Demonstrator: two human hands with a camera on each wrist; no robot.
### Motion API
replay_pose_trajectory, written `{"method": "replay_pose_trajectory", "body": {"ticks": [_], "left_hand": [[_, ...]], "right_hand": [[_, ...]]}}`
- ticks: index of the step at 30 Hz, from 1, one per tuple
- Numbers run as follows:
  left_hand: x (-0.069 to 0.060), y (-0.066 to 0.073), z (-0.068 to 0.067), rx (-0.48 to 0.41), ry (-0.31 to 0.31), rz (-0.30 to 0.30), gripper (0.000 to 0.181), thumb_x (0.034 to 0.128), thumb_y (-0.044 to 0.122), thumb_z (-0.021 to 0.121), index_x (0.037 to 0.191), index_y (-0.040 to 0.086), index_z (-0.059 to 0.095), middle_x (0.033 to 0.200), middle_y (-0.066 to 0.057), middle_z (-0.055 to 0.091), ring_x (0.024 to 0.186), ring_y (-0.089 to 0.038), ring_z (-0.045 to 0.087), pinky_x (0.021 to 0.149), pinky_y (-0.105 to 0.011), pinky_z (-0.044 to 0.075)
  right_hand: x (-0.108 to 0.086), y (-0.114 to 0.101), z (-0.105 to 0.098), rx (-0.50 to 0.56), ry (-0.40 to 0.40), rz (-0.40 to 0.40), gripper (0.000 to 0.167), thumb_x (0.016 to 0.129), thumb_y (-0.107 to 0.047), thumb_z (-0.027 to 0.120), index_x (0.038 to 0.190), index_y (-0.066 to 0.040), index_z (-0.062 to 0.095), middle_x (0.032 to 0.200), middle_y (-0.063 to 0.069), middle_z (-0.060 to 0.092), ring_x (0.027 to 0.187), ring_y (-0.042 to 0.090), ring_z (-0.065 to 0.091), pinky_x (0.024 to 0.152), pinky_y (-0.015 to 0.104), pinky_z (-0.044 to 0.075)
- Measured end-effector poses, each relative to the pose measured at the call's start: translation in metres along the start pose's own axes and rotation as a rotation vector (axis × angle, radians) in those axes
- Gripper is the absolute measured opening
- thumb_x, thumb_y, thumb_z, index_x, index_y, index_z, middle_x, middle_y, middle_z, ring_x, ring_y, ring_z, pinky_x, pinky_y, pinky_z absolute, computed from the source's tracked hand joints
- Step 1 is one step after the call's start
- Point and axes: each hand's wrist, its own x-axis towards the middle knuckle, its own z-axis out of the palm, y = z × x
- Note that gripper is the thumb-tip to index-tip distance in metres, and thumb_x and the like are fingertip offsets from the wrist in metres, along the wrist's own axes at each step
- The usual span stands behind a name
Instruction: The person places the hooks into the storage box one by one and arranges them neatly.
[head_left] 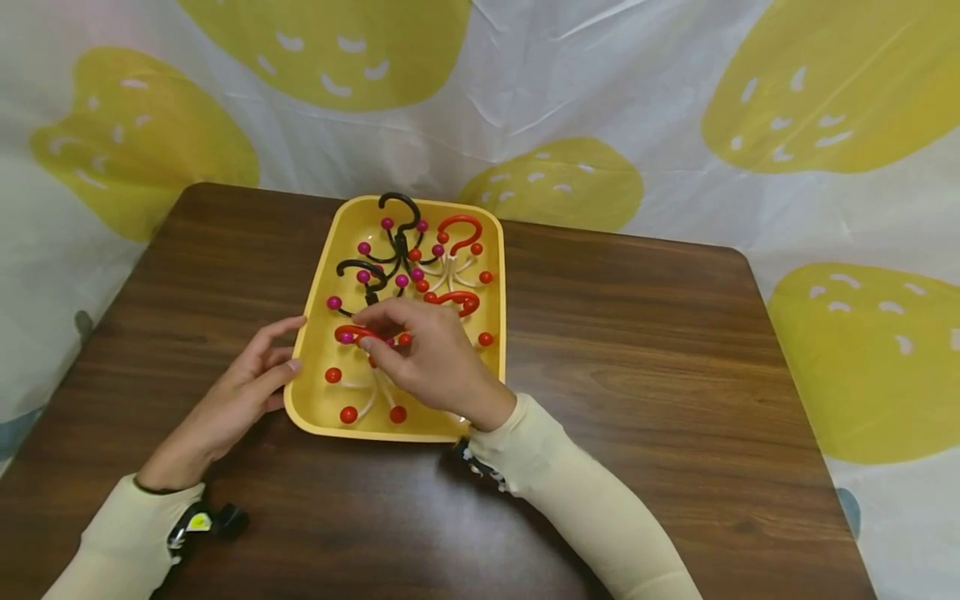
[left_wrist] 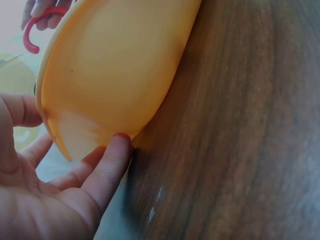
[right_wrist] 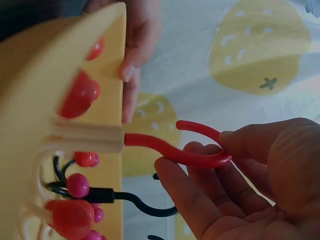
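Note:
A yellow tray holds several hook hangers with curved arms tipped by coloured balls. My right hand pinches the red hook of a white hanger with red balls, near the tray's front. The hanger's white arms reach into the tray. My left hand has its fingers against the outer wall and rim on the tray's left side. In the left wrist view, a fingertip presses low on the tray's outer wall. Behind my right hand, part of the tray's contents is hidden.
Two black hangers with pink balls, one with this black hook, lie in the back left of the tray. White hangers, one with this red hook, lie at the right. Brown table surrounds the tray; a patterned cloth hangs behind.

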Motion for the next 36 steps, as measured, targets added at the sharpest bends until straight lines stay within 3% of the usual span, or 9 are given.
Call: {"method": "replay_pose_trajectory", "body": {"ticks": [3,10,25,36], "left_hand": [[0.000,-0.001,0.000,-0.005,-0.002,0.003,0.059,0.1149,0.024,0.045,0.168,0.026,0.019,0.150,-0.031,0.043,0.117,-0.005,0.064,0.089,-0.028,0.061],[-0.001,-0.002,-0.001,0.007,0.002,0.002,0.059,0.1151,0.025,0.045,0.168,0.025,0.019,0.148,-0.031,0.044,0.116,-0.004,0.065,0.089,-0.027,0.061],[-0.002,0.001,-0.002,0.019,-0.006,0.003,0.059,0.1152,0.028,0.045,0.168,0.026,0.019,0.148,-0.031,0.044,0.116,-0.004,0.064,0.090,-0.026,0.061],[-0.002,-0.002,-0.005,0.011,-0.013,0.024,0.057,0.1150,0.026,0.046,0.167,0.027,0.021,0.144,-0.026,0.046,0.115,-0.005,0.065,0.088,-0.027,0.061]], "right_hand": [[-0.002,0.003,0.004,0.005,-0.017,0.014,0.020,0.097,-0.007,0.076,0.117,-0.005,0.075,0.108,0.004,0.079,0.095,0.010,0.071,0.084,0.028,0.060],[-0.007,0.007,0.009,0.005,0.003,0.018,0.020,0.095,-0.007,0.077,0.116,-0.007,0.076,0.108,0.002,0.079,0.094,0.009,0.071,0.084,0.018,0.056],[-0.014,0.007,0.014,0.100,-0.037,0.058,0.024,0.094,-0.008,0.080,0.117,-0.007,0.075,0.109,0.003,0.079,0.096,0.009,0.073,0.084,0.031,0.064],[-0.013,0.007,0.010,0.101,-0.008,0.016,0.022,0.094,-0.012,0.080,0.114,-0.005,0.075,0.105,0.005,0.078,0.093,0.008,0.071,0.080,0.027,0.064]]}}
